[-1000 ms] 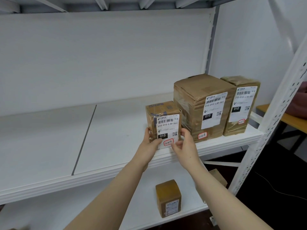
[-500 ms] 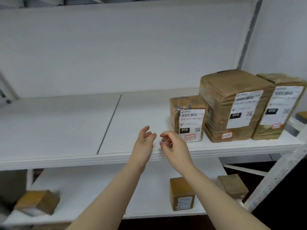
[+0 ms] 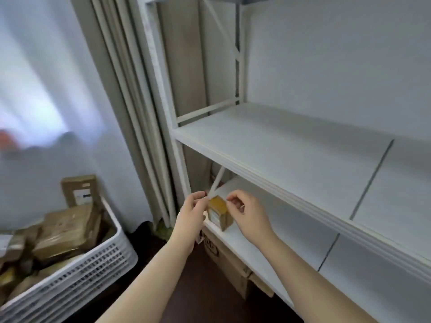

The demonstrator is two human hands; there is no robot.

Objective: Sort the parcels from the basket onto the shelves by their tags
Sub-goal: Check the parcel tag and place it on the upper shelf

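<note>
A beige curtain (image 3: 140, 113) hangs in long folds. Left of the curtain is a pale wall (image 3: 109, 148), with a blurred orange-red patch (image 3: 5, 138) far left. Right of the curtain's foot, a cardboard box (image 3: 231, 269) sits on the dark floor (image 3: 198, 287).

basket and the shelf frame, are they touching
Apart. The head view shows the basket left of the shelf frame, with curtain and dark floor between them.

Soft, cool, diffuse light, no hard shadows. Brightest at pale bluish-white backdrop (image 3: 35, 101) upper left: washed out, glowing. Motion blur smears left side; white slatted plastic basket (image 3: 93, 264) soft. White metal shelving (image 3: 279, 159) sharper, edges bowed by wide-angle lens. Dark brown floor (image 3: 205, 287) dim, shadowed.
</note>
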